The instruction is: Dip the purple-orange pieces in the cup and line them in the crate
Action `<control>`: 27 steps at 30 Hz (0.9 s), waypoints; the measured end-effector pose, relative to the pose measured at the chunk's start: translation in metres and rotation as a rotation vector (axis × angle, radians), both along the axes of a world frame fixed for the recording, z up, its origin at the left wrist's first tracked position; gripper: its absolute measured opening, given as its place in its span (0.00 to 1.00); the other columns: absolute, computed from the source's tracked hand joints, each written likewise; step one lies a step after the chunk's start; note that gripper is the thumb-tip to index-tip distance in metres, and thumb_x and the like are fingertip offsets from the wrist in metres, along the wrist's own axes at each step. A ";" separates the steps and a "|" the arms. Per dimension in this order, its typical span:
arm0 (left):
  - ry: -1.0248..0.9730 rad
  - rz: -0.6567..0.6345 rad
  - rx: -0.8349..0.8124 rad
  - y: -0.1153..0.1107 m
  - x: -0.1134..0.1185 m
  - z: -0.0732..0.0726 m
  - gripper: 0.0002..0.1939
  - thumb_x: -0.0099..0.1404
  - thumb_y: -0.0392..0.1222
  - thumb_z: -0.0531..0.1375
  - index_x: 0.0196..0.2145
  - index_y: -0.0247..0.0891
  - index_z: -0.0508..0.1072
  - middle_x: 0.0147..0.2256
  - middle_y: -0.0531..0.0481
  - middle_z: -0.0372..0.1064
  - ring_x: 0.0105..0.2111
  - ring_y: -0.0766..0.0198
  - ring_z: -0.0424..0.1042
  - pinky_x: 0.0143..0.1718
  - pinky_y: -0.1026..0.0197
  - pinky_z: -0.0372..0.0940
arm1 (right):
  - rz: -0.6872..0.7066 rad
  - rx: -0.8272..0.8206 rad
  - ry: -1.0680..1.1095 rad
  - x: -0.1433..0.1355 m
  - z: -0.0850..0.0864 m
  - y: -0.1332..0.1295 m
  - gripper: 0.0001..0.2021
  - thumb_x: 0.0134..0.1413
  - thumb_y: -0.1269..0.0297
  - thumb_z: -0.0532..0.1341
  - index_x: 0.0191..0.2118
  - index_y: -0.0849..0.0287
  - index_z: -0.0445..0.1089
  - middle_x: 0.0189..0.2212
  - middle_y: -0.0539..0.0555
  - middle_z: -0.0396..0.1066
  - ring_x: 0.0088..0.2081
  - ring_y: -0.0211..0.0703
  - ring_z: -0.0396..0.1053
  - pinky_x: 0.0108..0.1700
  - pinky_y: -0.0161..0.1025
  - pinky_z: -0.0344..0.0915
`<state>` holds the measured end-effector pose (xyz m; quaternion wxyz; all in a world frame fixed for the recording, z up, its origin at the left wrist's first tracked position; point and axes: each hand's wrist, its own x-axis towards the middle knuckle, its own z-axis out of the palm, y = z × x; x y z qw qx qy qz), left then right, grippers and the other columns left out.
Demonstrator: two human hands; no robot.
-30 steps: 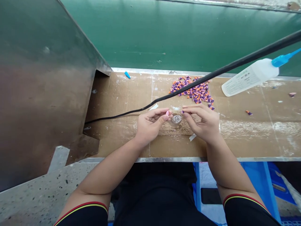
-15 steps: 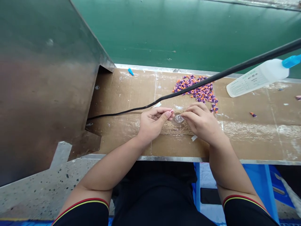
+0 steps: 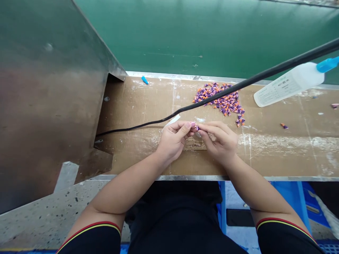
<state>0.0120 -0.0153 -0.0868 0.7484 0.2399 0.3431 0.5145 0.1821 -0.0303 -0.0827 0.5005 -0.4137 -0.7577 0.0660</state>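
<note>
My left hand [image 3: 173, 139] pinches a small pink piece [image 3: 193, 124] between thumb and forefinger. Close against it, my right hand [image 3: 221, 141] holds a tiny purple piece [image 3: 197, 128] at its fingertips, and the two pieces nearly meet. Just below the fingertips, a small clear dish [image 3: 198, 134] is mostly hidden by my right hand. A pile of small purple and orange pieces [image 3: 227, 102] lies on the cardboard beyond my right hand.
A black cable [image 3: 169, 116] crosses above the cardboard-covered bench [image 3: 143, 148]. A white bottle with a blue nozzle [image 3: 290, 84] leans at the right. One loose piece [image 3: 284, 126] lies below it; a blue cap [image 3: 144, 80] sits at the back left. A metal panel [image 3: 50, 98] stands left.
My right hand has moved in to my left hand's fingertips, now covering most of the clear dish. A purple piece now shows between the hands.
</note>
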 end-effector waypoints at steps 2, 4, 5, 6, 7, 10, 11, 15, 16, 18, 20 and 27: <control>0.002 -0.003 0.013 -0.001 0.001 0.000 0.17 0.52 0.53 0.83 0.31 0.40 0.87 0.32 0.49 0.81 0.30 0.73 0.76 0.36 0.73 0.73 | -0.016 -0.002 0.004 -0.004 -0.002 0.000 0.13 0.68 0.73 0.68 0.53 0.50 0.81 0.42 0.52 0.84 0.40 0.42 0.83 0.43 0.40 0.82; 0.013 -0.001 0.022 -0.002 0.001 0.000 0.17 0.52 0.54 0.82 0.31 0.41 0.87 0.32 0.49 0.82 0.31 0.73 0.76 0.37 0.72 0.73 | -0.023 0.001 0.003 -0.005 -0.002 0.000 0.11 0.69 0.72 0.68 0.52 0.51 0.81 0.41 0.52 0.84 0.39 0.42 0.83 0.43 0.40 0.83; 0.022 0.002 0.029 -0.002 0.000 0.000 0.17 0.52 0.54 0.82 0.31 0.41 0.87 0.33 0.49 0.82 0.31 0.72 0.76 0.37 0.71 0.73 | -0.027 0.004 0.002 -0.005 -0.002 0.001 0.10 0.69 0.71 0.68 0.51 0.51 0.81 0.41 0.53 0.84 0.39 0.42 0.83 0.42 0.40 0.83; 0.033 0.005 0.039 -0.002 0.000 0.000 0.17 0.53 0.55 0.82 0.31 0.41 0.87 0.33 0.48 0.82 0.31 0.72 0.76 0.38 0.70 0.73 | -0.032 0.008 -0.001 -0.005 -0.001 0.001 0.09 0.69 0.71 0.68 0.51 0.52 0.81 0.40 0.53 0.84 0.39 0.42 0.83 0.42 0.40 0.83; 0.046 0.008 0.050 -0.003 0.000 0.000 0.17 0.54 0.55 0.81 0.32 0.41 0.87 0.34 0.48 0.82 0.32 0.71 0.76 0.38 0.69 0.74 | -0.038 0.011 -0.005 -0.005 -0.001 0.001 0.08 0.70 0.70 0.67 0.50 0.52 0.81 0.40 0.53 0.84 0.39 0.42 0.83 0.41 0.40 0.83; 0.112 0.023 0.089 -0.005 0.000 -0.003 0.18 0.55 0.57 0.80 0.33 0.42 0.87 0.35 0.47 0.83 0.33 0.68 0.77 0.39 0.65 0.75 | -0.069 0.007 -0.034 -0.005 -0.001 0.001 0.07 0.71 0.68 0.67 0.48 0.51 0.81 0.39 0.53 0.85 0.38 0.43 0.83 0.40 0.41 0.83; 0.143 0.036 0.108 -0.006 0.001 -0.004 0.18 0.56 0.58 0.80 0.33 0.42 0.87 0.36 0.47 0.83 0.33 0.67 0.77 0.40 0.64 0.76 | -0.081 0.003 -0.043 -0.005 -0.002 0.000 0.06 0.71 0.67 0.67 0.48 0.51 0.81 0.39 0.53 0.85 0.37 0.43 0.84 0.40 0.42 0.83; 0.289 0.129 0.243 -0.012 0.005 -0.007 0.19 0.62 0.61 0.76 0.36 0.43 0.87 0.39 0.45 0.84 0.39 0.61 0.82 0.47 0.57 0.80 | -0.104 -0.006 -0.029 -0.006 -0.005 -0.004 0.08 0.68 0.68 0.68 0.49 0.48 0.82 0.39 0.52 0.85 0.39 0.46 0.84 0.42 0.44 0.84; 0.320 0.148 0.281 -0.013 0.006 -0.007 0.18 0.64 0.61 0.75 0.37 0.43 0.87 0.40 0.45 0.85 0.41 0.59 0.83 0.49 0.55 0.80 | -0.103 -0.004 -0.020 -0.007 -0.006 -0.005 0.09 0.68 0.68 0.69 0.49 0.48 0.82 0.39 0.52 0.85 0.39 0.46 0.84 0.43 0.44 0.84; 0.369 0.168 0.338 -0.015 0.007 -0.006 0.16 0.66 0.59 0.73 0.38 0.44 0.87 0.41 0.45 0.85 0.43 0.57 0.84 0.51 0.53 0.81 | -0.110 0.012 -0.012 -0.008 -0.006 -0.006 0.09 0.67 0.68 0.69 0.48 0.48 0.82 0.39 0.52 0.85 0.39 0.46 0.84 0.43 0.44 0.84; 0.399 0.180 0.373 -0.017 0.008 -0.004 0.15 0.68 0.58 0.73 0.39 0.44 0.87 0.41 0.45 0.85 0.44 0.56 0.85 0.52 0.52 0.81 | -0.132 0.032 -0.021 -0.010 -0.006 -0.006 0.06 0.68 0.67 0.69 0.47 0.49 0.81 0.38 0.52 0.85 0.37 0.46 0.84 0.41 0.44 0.84; 0.404 0.155 0.433 -0.022 0.007 -0.002 0.13 0.72 0.56 0.70 0.46 0.48 0.87 0.49 0.46 0.84 0.50 0.55 0.84 0.60 0.48 0.79 | -0.120 0.076 0.025 -0.010 -0.004 -0.004 0.10 0.67 0.71 0.69 0.48 0.49 0.80 0.40 0.52 0.85 0.40 0.46 0.85 0.41 0.43 0.84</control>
